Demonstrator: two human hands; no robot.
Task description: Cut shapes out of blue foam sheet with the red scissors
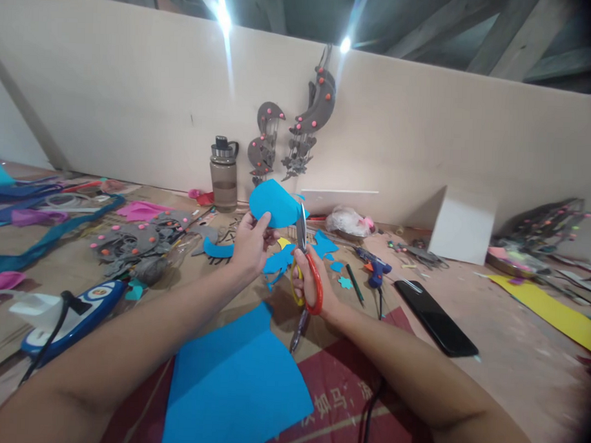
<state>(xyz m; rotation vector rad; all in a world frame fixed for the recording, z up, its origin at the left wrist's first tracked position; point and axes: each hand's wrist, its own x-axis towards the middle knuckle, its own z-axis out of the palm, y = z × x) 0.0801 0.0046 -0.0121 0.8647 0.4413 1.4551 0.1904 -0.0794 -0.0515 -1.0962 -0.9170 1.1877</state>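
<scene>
My left hand (250,244) pinches a curved piece of blue foam sheet (273,202) and holds it up above the work surface. My right hand (309,283) grips red and yellow handled scissors (307,273), blades pointing up into the right edge of that blue piece. A large blue sheet (232,381) lies flat below my forearms. Small blue offcuts (324,245) lie just behind the hands.
A black phone (436,308) lies right of my right arm, with a blue glue gun (375,268) behind it. A bottle (223,174) stands by the back wall, grey moon-shaped decorations (299,128) hang above. Grey cutouts (140,239) and coloured strips lie left; a white box (463,224) and yellow sheet (554,311) right.
</scene>
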